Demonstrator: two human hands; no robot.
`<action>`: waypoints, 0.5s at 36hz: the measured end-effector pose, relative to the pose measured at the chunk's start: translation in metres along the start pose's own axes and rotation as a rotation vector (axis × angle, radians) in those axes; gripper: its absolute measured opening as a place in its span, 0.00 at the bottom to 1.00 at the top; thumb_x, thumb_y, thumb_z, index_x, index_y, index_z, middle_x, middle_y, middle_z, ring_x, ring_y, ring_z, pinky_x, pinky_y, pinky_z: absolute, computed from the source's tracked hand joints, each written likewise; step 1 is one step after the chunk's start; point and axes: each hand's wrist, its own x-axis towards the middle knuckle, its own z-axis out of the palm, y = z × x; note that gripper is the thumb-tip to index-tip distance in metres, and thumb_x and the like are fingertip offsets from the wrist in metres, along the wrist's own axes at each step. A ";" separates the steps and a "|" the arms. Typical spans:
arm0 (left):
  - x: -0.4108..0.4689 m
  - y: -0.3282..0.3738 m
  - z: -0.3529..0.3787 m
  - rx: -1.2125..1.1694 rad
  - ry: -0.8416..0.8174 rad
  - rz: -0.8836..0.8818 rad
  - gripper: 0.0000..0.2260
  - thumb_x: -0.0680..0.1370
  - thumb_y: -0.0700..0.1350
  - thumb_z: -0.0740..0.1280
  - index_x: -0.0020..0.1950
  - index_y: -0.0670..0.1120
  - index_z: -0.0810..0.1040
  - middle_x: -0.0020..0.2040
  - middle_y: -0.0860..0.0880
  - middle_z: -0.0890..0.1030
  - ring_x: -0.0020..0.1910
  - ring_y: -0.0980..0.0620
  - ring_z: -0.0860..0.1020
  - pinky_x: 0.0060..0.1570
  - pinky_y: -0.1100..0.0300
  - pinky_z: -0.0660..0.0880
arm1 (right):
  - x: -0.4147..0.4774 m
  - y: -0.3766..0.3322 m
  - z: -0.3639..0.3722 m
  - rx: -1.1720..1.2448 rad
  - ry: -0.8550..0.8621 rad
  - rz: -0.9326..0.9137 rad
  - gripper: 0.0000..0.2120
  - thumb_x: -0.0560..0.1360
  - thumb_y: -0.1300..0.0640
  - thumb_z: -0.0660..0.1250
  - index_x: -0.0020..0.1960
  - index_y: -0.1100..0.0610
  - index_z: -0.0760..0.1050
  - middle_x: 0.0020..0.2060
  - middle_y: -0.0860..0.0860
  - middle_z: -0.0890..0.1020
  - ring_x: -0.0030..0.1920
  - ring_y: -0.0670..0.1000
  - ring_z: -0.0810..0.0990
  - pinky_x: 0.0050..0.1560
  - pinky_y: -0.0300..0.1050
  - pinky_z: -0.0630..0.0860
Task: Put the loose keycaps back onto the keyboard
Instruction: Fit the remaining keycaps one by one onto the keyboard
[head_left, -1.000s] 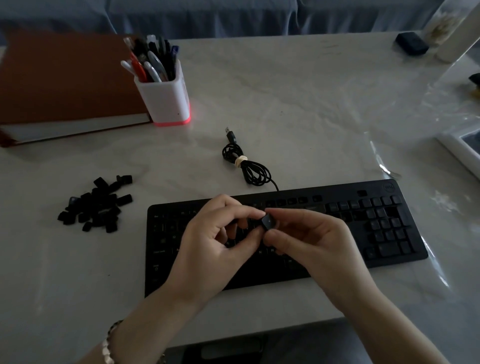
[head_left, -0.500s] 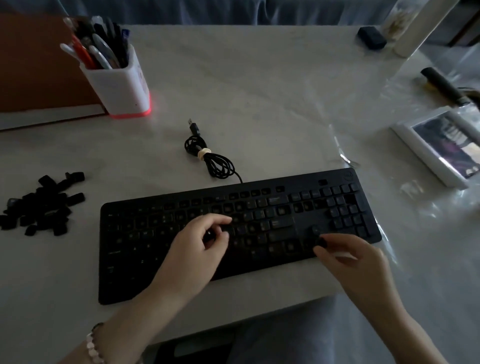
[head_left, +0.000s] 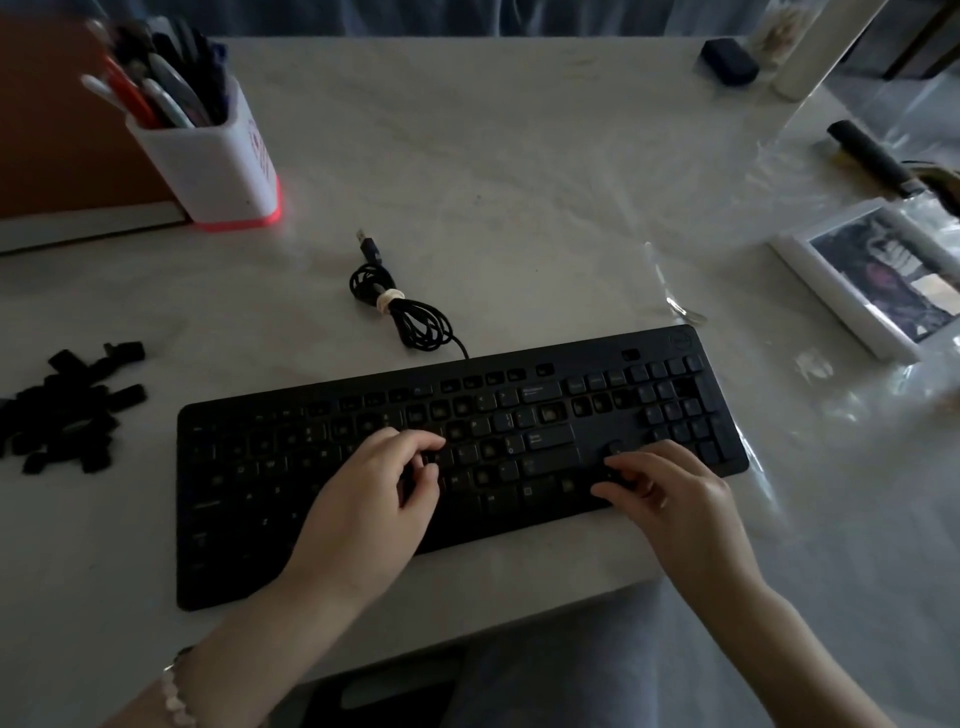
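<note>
While both hands sit apart over keyboard (head_left: 234, 545), loose keycaps (head_left: 67, 410) lie heaped on worktop (head_left: 519, 182), well left of it. Left hand (head_left: 374, 499): fingers loosely curled above middle keys, nothing seen in grasp. Right hand (head_left: 670, 493): fingertips (head_left: 639, 460) down on keys near arrow cluster; whether keycap sits under them, cannot tell. Coiled cable (head_left: 405, 312) behind keyboard.

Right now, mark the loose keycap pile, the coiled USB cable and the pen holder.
loose keycap pile (head_left: 72, 415): head view, middle of the heap.
coiled USB cable (head_left: 402, 318): head view, bundled strands at mid-coil.
pen holder (head_left: 218, 166): head view, its white front wall.
</note>
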 end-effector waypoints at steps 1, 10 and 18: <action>0.000 0.000 0.000 0.005 0.001 0.007 0.10 0.77 0.41 0.65 0.58 0.49 0.79 0.40 0.56 0.73 0.40 0.58 0.75 0.39 0.69 0.71 | 0.000 0.000 0.000 0.007 0.009 -0.006 0.12 0.64 0.53 0.72 0.43 0.60 0.83 0.37 0.46 0.76 0.39 0.35 0.74 0.39 0.23 0.67; -0.003 0.000 0.000 0.000 0.000 0.015 0.10 0.77 0.41 0.65 0.58 0.49 0.79 0.40 0.57 0.73 0.40 0.59 0.74 0.40 0.68 0.72 | -0.001 0.009 0.005 0.044 0.031 -0.026 0.12 0.63 0.54 0.73 0.42 0.59 0.84 0.38 0.45 0.73 0.39 0.34 0.73 0.38 0.23 0.68; -0.003 0.000 -0.001 -0.045 -0.014 -0.042 0.10 0.78 0.42 0.65 0.58 0.50 0.78 0.42 0.56 0.74 0.42 0.57 0.74 0.43 0.69 0.72 | 0.003 0.013 -0.004 0.044 -0.027 -0.116 0.09 0.66 0.60 0.71 0.46 0.61 0.83 0.37 0.48 0.74 0.37 0.34 0.72 0.39 0.22 0.65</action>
